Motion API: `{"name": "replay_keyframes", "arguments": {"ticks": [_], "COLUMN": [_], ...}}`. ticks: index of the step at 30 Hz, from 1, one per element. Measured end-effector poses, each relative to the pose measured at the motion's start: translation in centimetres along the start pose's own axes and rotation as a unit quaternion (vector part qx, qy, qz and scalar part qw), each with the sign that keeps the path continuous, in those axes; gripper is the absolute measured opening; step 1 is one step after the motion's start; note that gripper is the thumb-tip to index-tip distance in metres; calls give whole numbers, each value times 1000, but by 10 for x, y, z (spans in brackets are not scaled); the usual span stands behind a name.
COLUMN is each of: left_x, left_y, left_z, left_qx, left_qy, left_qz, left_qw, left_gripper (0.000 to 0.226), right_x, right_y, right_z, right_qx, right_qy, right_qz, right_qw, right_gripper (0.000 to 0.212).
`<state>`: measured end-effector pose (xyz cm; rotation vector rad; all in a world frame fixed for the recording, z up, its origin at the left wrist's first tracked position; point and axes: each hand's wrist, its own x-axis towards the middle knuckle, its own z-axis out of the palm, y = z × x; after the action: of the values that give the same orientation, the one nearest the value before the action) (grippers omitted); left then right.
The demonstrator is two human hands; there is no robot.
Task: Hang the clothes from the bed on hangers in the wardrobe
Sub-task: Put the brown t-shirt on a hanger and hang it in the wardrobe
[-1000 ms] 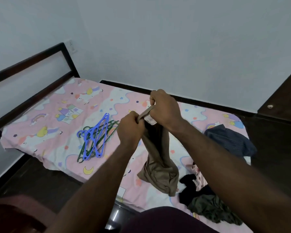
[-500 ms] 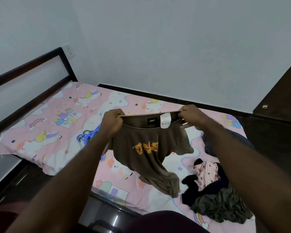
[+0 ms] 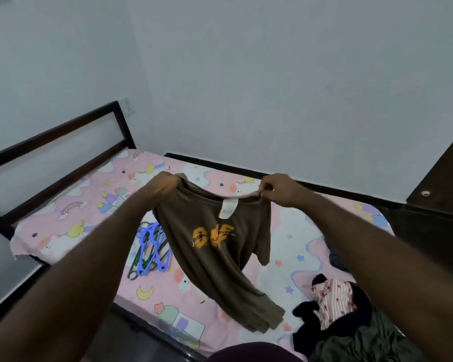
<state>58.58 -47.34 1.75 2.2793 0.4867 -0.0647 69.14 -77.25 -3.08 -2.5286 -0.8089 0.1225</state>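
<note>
I hold a brown T-shirt with an orange print spread out above the bed. My left hand grips its left shoulder and my right hand pinches its right shoulder by the collar. A white label hangs inside the neck. The shirt's hem trails down onto the pink cartoon sheet. A pile of blue and green hangers lies on the sheet just left of the shirt. The wardrobe's dark door shows at the right edge.
A heap of clothes lies at the bed's near right: a striped floral piece, a black garment and an olive one. A dark blue garment peeks behind my right forearm. The dark headboard frame stands at left.
The bunched shirt was pulled open by both hands moving apart, then lifted higher and farther out over the bed. The hangers came back into sight.
</note>
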Motion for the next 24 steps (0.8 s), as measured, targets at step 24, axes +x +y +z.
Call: {"name": "replay_keyframes", "arguments": {"ticks": [24], "left_x": [-1], "left_y": [21], "left_z": [63], "left_qx": [-140], "left_qy": [-85], "left_qz": [124], "left_qw": [979], "left_gripper": [12], "right_x": [6], "right_y": [-35], "right_z": [-78], "right_qx": [83], "right_qy": [90], "right_qz": [-77], "right_qw": [989], "right_gripper": [18]}}
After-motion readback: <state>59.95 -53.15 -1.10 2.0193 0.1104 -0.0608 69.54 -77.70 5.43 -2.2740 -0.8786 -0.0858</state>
